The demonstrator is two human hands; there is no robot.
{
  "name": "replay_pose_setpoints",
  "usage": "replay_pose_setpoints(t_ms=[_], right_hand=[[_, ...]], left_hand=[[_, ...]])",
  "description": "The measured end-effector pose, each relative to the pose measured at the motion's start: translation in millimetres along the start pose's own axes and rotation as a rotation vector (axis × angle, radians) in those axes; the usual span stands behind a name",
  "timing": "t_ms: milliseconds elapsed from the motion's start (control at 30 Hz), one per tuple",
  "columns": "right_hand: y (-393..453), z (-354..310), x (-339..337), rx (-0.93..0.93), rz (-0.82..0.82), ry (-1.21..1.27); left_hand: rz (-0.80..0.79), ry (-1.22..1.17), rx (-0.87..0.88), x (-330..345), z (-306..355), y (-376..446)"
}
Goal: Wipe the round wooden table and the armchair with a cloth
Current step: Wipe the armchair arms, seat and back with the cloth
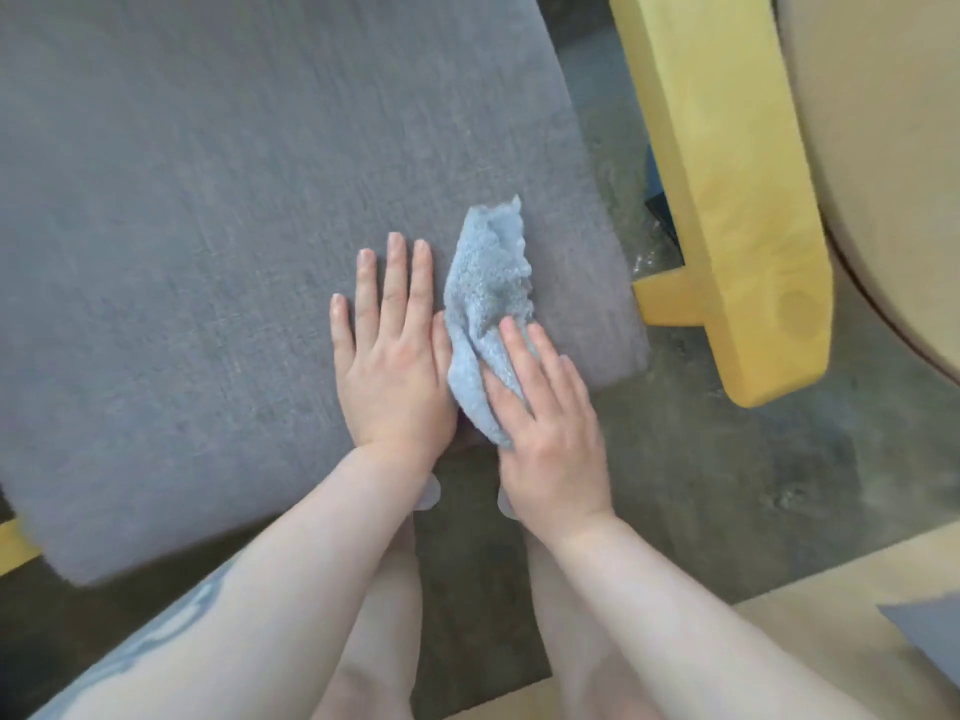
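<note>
Grey upholstered seat cushion of the armchair fills most of the head view, its front edge running diagonally from lower left to the right corner near both hands. Yellow wooden armrest stands beside the cushion's right edge, apart from it, with dark floor showing between. Curved rim of the round wooden table sits at the far right, beyond the armrest. Left hand lies flat and open on the cushion near the front edge, palm down, fingers spread, holding nothing. Right hand presses down on the near end of a crumpled light-blue cloth, fingers extended over it rather than curled shut. Cloth rests on the cushion at its front right corner, touching the left hand's side.
</note>
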State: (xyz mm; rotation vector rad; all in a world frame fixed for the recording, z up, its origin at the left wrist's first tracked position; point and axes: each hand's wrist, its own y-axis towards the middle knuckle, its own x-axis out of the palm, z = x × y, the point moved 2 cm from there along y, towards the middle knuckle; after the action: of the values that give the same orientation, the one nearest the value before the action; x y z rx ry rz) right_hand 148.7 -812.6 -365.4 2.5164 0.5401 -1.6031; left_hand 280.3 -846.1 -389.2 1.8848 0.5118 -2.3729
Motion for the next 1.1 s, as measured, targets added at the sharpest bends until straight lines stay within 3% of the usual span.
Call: replay_pose_setpoints(t_ms=[67, 167, 200, 267, 333, 367, 433, 500, 533, 600, 667, 700, 767, 833, 867, 900, 967, 1033, 1067, 1100], right_hand=[[16, 33, -14, 0.051, 0.017, -0.069], [64, 5, -12, 0.450, 0.173, 0.015], [70, -13, -6, 0.438, 0.149, 0.039], [63, -25, 3, 0.154, 0.036, 0.073], [55, 10, -7, -0.047, -0.050, 0.022], [59, 29, -15, -0.012, -0.035, -0.008], [84, 40, -22, 0.264, 0.110, -0.014], [109, -1, -6, 0.477, 0.206, -0.034], [116, -22, 5, 0.441, 0.188, -0.016], [113, -43, 17, 0.157, 0.068, 0.020], [113, -15, 5, -0.096, -0.078, -0.021], [118, 4, -4, -0.125, -0.098, -0.064], [138, 18, -13, 0.137, 0.013, -0.061], [161, -20, 0, 0.543, 0.225, -0.047], [168, -47, 11, 0.636, 0.246, -0.042], [170, -72, 20, 0.585, 0.199, -0.019], [155, -87, 29, 0.179, -0.051, 0.001], [144, -38, 10, -0.192, -0.203, -0.086], [148, -9, -1, -0.214, -0.211, -0.135], [159, 11, -10, -0.100, -0.145, -0.130]], left_hand=[[0.007, 0.010, -0.008, 1, 2, -1], [0.044, 0.008, -0.043, 7, 2, -1], [0.054, 0.013, -0.048, 9, 1, -1], [0.067, 0.011, -0.066, 9, 0, -1], [0.037, -0.035, -0.130, 5, 0, 2], [0.037, -0.063, -0.183, 1, -1, 10], [0.061, -0.093, -0.288, -2, -7, 39], [0.055, -0.082, -0.309, -6, -14, 69], [0.046, -0.079, -0.283, -8, -19, 82], [0.020, -0.075, -0.182, -14, -29, 99], [-0.014, -0.057, -0.030, -22, -50, 109], [-0.030, -0.038, 0.047, -25, -61, 114], [-0.046, -0.007, 0.137, -30, -80, 128], [-0.024, -0.018, 0.123, -32, -84, 139], [-0.014, -0.026, 0.094, -33, -83, 142], [-0.005, -0.031, 0.064, -33, -82, 144], [-0.007, -0.044, 0.037, -33, -83, 148], [-0.021, -0.049, 0.068, -32, -87, 153], [-0.017, -0.041, 0.076, -33, -88, 155], [-0.004, -0.036, 0.068, -33, -87, 158]])
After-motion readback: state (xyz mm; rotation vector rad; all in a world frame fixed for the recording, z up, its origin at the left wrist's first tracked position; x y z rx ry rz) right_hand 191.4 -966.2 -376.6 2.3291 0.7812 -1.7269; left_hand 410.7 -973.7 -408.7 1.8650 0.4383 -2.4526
